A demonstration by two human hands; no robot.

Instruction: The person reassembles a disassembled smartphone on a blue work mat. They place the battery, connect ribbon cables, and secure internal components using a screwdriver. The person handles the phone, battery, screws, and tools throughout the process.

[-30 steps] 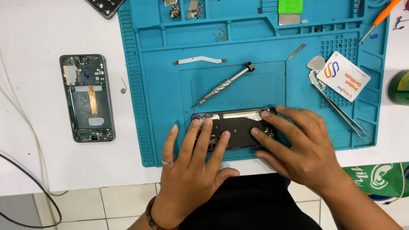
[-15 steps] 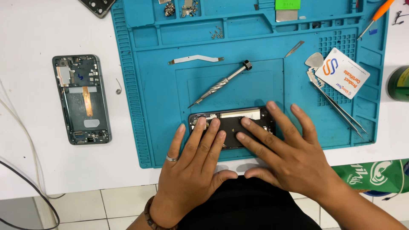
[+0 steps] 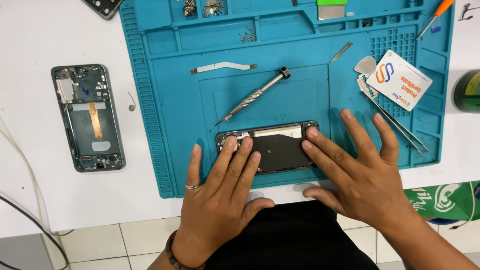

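Your blue work mat covers most of the white surface; on it lie a metal screwdriver, tip toward you, and a pale flex strip above it; small screws sit in an upper compartment; to your right you have tweezers, a grey pick, a thin blade and a white card; off the mat, to your left, a stripped phone frame lies flat beside a small bent wire; an orange-handled tool crosses the top right corner.
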